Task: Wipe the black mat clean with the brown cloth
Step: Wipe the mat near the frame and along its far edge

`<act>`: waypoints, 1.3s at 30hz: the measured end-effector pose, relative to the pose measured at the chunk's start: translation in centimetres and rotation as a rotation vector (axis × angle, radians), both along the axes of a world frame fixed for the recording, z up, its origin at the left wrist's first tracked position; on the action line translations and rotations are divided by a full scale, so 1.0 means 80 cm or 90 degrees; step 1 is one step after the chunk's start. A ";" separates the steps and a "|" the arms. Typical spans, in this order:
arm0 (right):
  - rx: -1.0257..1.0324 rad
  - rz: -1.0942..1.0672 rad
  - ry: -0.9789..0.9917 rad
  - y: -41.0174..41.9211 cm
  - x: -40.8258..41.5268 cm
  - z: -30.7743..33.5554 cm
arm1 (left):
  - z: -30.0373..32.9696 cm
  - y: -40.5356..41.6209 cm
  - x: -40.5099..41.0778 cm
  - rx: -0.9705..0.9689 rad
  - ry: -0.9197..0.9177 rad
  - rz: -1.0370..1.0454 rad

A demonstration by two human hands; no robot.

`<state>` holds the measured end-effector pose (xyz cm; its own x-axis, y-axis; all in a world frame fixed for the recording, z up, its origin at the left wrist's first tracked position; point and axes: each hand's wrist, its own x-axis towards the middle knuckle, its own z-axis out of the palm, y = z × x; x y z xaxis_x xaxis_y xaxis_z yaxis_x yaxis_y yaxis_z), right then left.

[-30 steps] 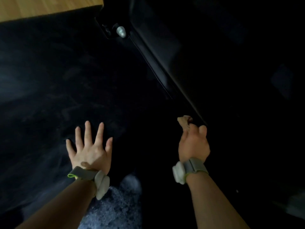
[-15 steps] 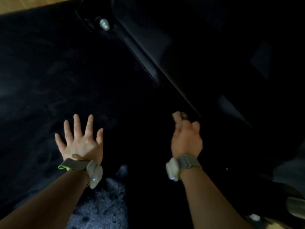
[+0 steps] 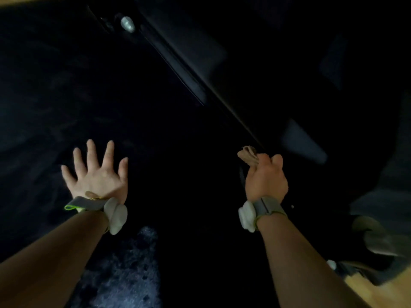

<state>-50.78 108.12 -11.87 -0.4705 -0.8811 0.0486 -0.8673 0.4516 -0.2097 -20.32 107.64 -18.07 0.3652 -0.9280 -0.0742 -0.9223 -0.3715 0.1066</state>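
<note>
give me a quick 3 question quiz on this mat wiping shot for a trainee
1. Which of the two hands holds the brown cloth?
2. True or false: the left hand is curled into a fist.
3. Multiple choice: the wood floor shows at A) only the top left corner, B) the top left and the bottom right, C) nowhere.

Key
1. The right hand; the cloth sticks out past its fingers, over the black mat.
2. False; its fingers are spread wide.
3. B
</note>
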 end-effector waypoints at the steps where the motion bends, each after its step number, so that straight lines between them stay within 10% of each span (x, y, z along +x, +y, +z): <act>1: 0.011 0.011 0.004 0.000 -0.001 -0.001 | 0.000 0.003 0.001 0.005 -0.012 -0.001; 13: 0.009 0.033 -0.052 0.019 0.022 -0.002 | 0.028 0.185 -0.051 0.075 0.085 -0.137; 19: -0.005 0.295 -0.053 0.114 0.090 -0.021 | 0.009 0.198 -0.049 0.062 0.071 -0.118; 28: -0.022 -0.072 -0.020 0.063 -0.005 0.016 | 0.008 0.198 -0.045 0.069 0.093 -0.125; 35: 0.061 0.236 -0.057 0.145 0.075 -0.023 | 0.017 0.199 -0.046 0.053 0.098 -0.118; 39: 0.069 0.113 0.042 0.123 -0.006 -0.014 | 0.010 0.203 -0.046 0.050 0.085 -0.122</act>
<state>-51.28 117.93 -13.01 -0.3069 -0.9514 -0.0249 -0.9453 0.3078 -0.1081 -23.98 123.89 -17.25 0.1658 -0.9687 -0.1850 -0.9563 -0.2038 0.2099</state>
